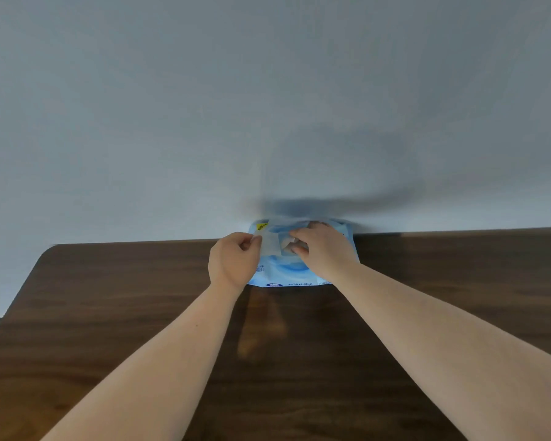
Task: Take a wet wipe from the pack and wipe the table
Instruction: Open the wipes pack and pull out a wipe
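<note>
Pack (287, 272): light blue soft wet-wipe pouch, lying flat at the far edge of the surface, touching the wall, between the two hands.
Flap (269, 241): pale, semi-clear resealable label, peeled back toward the left, lifted off the pack top.
Opening (288, 241): rectangular slot in the pack top, uncovered, white wipe material visible inside.
Left hand (233, 262): loosely curled, thumb and forefinger pinching the free edge of the flap; other fingers folded in.
Right hand (322, 248): palm down over the pack's right half, fingers (299, 235) bent into the opening, pinching at the wipe (287, 245); exact grip partly hidden by the knuckles.
Writing: dark blue characters along the pack's near edge, upside down from this view, too blurred to read; round blue logo beside them; small yellow tag with dark characters at the far left corner, unreadable; small print block near the left hand, illegible.
Surface (140, 329): dark brown wood grain, rounded far left corner, glossy, faint reflection of the forearms below the pack.
Wall (172, 122): plain pale grey, soft shadow above the pack.
Forearms: bare, reaching in from the lower corners.
</note>
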`<state>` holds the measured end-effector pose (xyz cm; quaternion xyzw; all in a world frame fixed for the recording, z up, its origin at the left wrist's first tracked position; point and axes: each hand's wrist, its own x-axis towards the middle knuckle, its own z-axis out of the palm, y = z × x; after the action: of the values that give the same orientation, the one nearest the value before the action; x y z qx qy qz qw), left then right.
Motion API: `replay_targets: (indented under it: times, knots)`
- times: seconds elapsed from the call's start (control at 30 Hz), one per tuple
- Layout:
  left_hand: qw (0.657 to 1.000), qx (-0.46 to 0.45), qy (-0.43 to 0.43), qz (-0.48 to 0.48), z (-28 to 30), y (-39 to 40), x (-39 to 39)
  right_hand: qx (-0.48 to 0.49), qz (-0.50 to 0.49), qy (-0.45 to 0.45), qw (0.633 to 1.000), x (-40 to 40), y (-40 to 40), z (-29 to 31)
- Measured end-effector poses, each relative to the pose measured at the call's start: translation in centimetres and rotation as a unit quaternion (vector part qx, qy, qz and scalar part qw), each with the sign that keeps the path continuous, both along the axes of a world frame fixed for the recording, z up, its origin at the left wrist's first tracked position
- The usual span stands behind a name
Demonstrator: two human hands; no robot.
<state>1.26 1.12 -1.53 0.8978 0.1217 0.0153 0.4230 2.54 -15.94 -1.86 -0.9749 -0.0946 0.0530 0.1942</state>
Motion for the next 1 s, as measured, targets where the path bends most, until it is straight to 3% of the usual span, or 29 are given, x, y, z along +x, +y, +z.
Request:
replay_targets:
  times: [0.3,0.37,0.47,0.6,0.77,0.9,1.0]
  knots:
    - [0.998,-0.041,0.014,0.037,0.3,-0.2,0.4,-0.043,0.043,-0.075,0.995,0.5,1.1,-0.7]
    - [0.998,-0.039,0.017,0.039,0.2,0.0,0.5,0.000,0.030,-0.089,0.996,0.5,1.2,-0.5]
    - [0.999,-0.029,0.025,0.038,0.3,0.3,0.5,0.120,-0.065,-0.077,0.988,0.3,0.8,0.7]
    - [0.997,-0.026,0.054,0.039,0.9,-0.1,0.6,0.327,-0.212,-0.005,0.921,-0.1,-0.7,3.5]
    - [0.997,-0.045,0.069,0.009,2.3,-0.7,0.5,0.393,-0.257,0.042,0.882,-0.9,-2.1,5.4]
    - [0.992,-0.114,0.051,-0.010,3.9,-1.0,-0.4,0.496,-0.287,0.105,0.813,-1.5,-2.4,6.0]
    - [0.966,-0.246,0.079,-0.005,4.8,-0.9,-1.4,0.586,-0.279,0.166,0.743,-2.4,-1.5,6.1]
